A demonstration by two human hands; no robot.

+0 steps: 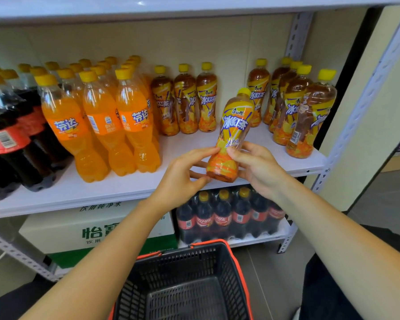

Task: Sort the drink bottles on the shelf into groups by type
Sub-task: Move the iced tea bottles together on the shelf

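An iced tea bottle [233, 128] with a yellow cap is held tilted above the front of the white shelf [116, 188]. My left hand [183, 172] grips its base from the left and my right hand [256, 167] grips its lower part from the right. Three iced tea bottles [185, 100] stand in a row behind it. Several more iced tea bottles [296, 105] stand at the shelf's right end. Orange soda bottles [102, 121] fill the left middle, and dark cola bottles [12, 139] stand at the far left.
A black shopping basket [185, 282] with red rim sits below my arms. On the lower shelf sit a pack of cola bottles [229, 215] and a white and green water carton [88, 229]. A metal upright [365, 95] bounds the shelf on the right.
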